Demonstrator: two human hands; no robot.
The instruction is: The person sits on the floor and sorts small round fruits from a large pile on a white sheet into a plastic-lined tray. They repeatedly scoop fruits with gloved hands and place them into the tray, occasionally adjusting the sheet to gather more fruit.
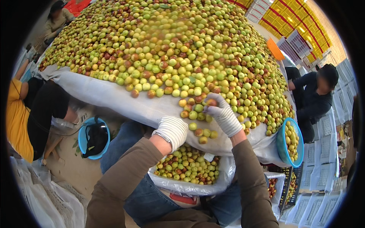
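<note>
A large heap of green and red-brown jujubes (pixel 176 51) covers a table draped in pale cloth (pixel 114 94). My right hand (pixel 223 115), in a striped knit glove, pinches one reddish jujube (pixel 211 103) at the heap's near edge. Loose jujubes (pixel 193 115) lie on the cloth between my hands. My left hand (pixel 173 129), gloved the same way, is at the cloth's front edge with its back up. Its fingers are hidden, so whether it holds anything does not show. Below it, a crate lined with clear plastic (pixel 196 188) between my knees holds many jujubes (pixel 188 168).
A blue basin (pixel 281 142) of jujubes stands at the table's right edge. On the floor at left sits another blue basin (pixel 108 142) with a black item inside. People sit at left (pixel 17 114), far left (pixel 54 22) and right (pixel 310 94). White-lined crates (pixel 310 165) line the right.
</note>
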